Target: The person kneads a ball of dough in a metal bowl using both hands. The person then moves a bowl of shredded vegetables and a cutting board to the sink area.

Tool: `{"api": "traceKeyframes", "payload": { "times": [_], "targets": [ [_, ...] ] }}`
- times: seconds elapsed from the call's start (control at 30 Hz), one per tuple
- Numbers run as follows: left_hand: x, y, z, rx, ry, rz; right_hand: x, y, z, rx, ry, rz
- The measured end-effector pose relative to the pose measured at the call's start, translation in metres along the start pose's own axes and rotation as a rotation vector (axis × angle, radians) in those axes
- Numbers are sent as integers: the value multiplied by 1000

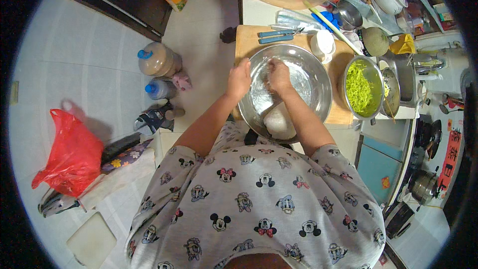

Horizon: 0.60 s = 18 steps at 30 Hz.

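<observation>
A wide stainless steel basin (312,93) rests on a wooden board, close against my body. My left hand (239,80) grips its left rim, thumb up along the edge. Inside the basin, my right hand (279,76) is bent inward over the shiny bottom, its fingers curled and blurred; whether anything is in them cannot be made out. A smooth white lump, which looks like dough (278,121), lies at the basin's near side, partly behind my right forearm.
The wooden board (338,58) bears a white cup (323,45) and blue-handled pliers or scissors (276,36). To the right stand a steel bowl of green shreds (359,89) and a smaller bowl with chopsticks (391,91). Large plastic bottles (160,59) stand on the floor at left.
</observation>
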State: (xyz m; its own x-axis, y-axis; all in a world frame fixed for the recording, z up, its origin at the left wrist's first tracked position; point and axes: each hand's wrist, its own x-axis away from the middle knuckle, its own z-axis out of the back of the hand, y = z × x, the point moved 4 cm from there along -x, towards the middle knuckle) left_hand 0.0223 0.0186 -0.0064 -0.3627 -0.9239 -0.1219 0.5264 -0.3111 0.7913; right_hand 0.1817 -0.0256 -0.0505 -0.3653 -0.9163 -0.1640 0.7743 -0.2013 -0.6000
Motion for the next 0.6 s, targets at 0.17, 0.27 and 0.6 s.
{"api": "traceKeyframes", "payload": {
  "times": [0.17,0.27,0.6],
  "targets": [
    [1,-7,4,1,19,38,-19,29,18,-240,-278,-247],
    [-2,2,1,-24,4,3,-13,55,17,-314,-48,-344],
    [1,-4,2,-11,32,24,-3,19,45,-270,-296,-427]
  ]
}}
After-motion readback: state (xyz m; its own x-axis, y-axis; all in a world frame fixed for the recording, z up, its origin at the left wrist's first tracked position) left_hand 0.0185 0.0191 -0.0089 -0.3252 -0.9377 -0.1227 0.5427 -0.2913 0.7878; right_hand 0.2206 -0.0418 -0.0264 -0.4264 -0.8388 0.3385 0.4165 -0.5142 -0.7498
